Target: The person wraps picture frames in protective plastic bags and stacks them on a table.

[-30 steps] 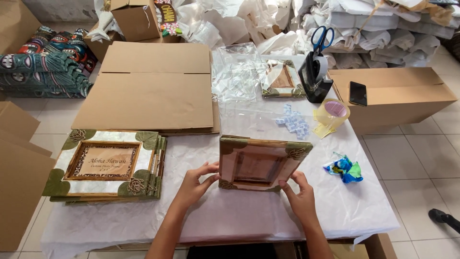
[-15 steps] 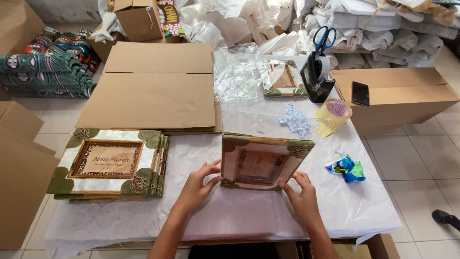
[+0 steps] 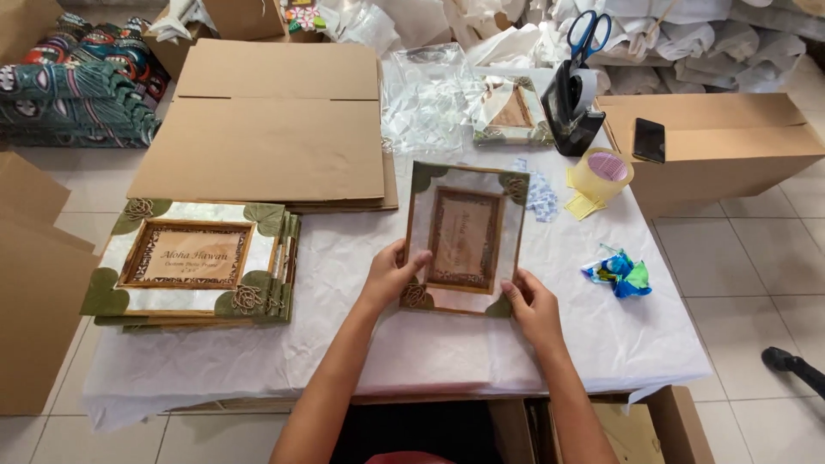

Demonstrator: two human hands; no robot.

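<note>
I hold a decorated picture frame (image 3: 465,236) with green leaf corners and a carved wooden inner border, face up and in portrait position above the white paper-covered table (image 3: 344,344). My left hand (image 3: 391,277) grips its lower left edge, thumb on the front. My right hand (image 3: 531,305) grips its lower right corner. A stack of similar frames (image 3: 196,263) lies flat on the table to the left.
Flattened cardboard sheets (image 3: 271,129) lie at the back left. A tape dispenser with scissors (image 3: 574,94), a yellow tape roll (image 3: 601,172), another frame in clear bags (image 3: 510,112), a crumpled blue-green wrapper (image 3: 620,271), and an open cardboard box with a phone (image 3: 649,139) stand to the right.
The frame has been turned from landscape, tilted toward me, to portrait with its front facing up. Both hands stayed on its lower edge.
</note>
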